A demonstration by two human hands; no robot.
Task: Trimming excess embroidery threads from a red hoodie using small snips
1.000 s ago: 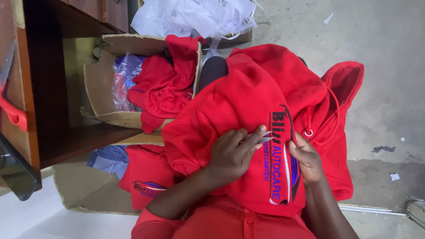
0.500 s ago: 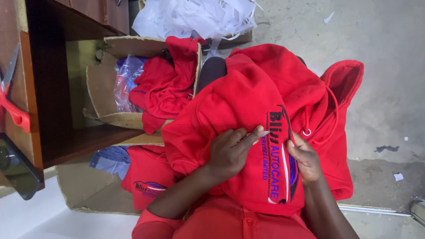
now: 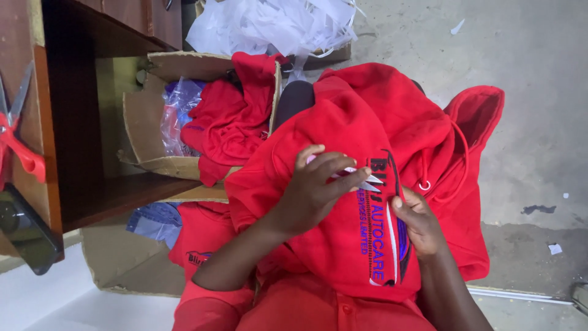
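Note:
A red hoodie (image 3: 343,245) with embroidered lettering and a curved stripe lies over my lap, its hood (image 3: 474,116) hanging to the right. My left hand (image 3: 312,193) rests on the cloth and grips small thread snips (image 3: 367,179), whose pale metal tips point at the top of the lettering. My right hand (image 3: 418,222) pinches the fabric just below the tips, beside the lettering. A white drawstring eyelet (image 3: 424,184) shows right of the hands.
A cardboard box (image 3: 144,116) holding red garments (image 3: 226,129) and a plastic bag sits under a wooden desk (image 3: 67,122). Red-handled scissors (image 3: 15,144) lie on the desk. White scraps (image 3: 275,24) are piled at the top. Concrete floor (image 3: 533,49) lies to the right.
My left hand has curled its fingers and brought the snips' tips out onto the top of the lettering. My right hand keeps its pinch in nearly the same spot.

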